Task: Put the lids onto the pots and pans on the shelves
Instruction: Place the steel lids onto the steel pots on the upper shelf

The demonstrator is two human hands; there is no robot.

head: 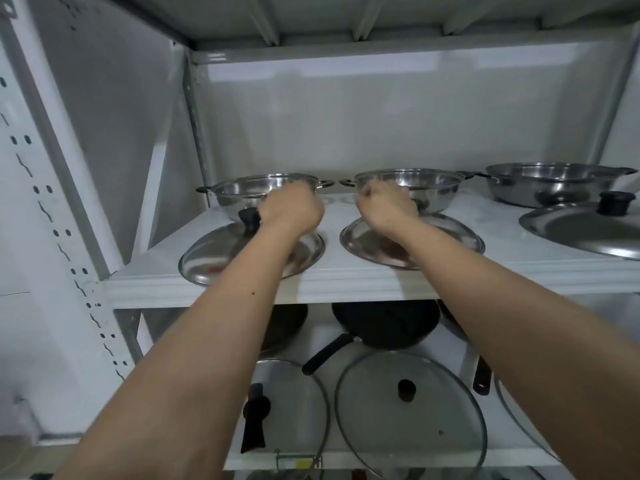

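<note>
Both hands are over the upper shelf (346, 285). The left hand (292, 209) is curled shut above the left lid (207, 258), beside its black knob (250, 218); actual grip is hidden. The right hand (384, 206) is closed over the middle lid (363, 242), covering its knob. Each lid lies flat at the near edge, and its pot sits directly behind: left pot (242, 192), middle pot (433, 183). Each lid likely needs lifting up and straight away from the person.

Upper shelf (346, 285): tall open room above the pots (263, 188), up to the next shelf. Front edge is crowded with three lids (588, 233); narrow bare strips lie between them. Lower shelf is tight, with pans (384, 323) behind and lids in front.
</note>
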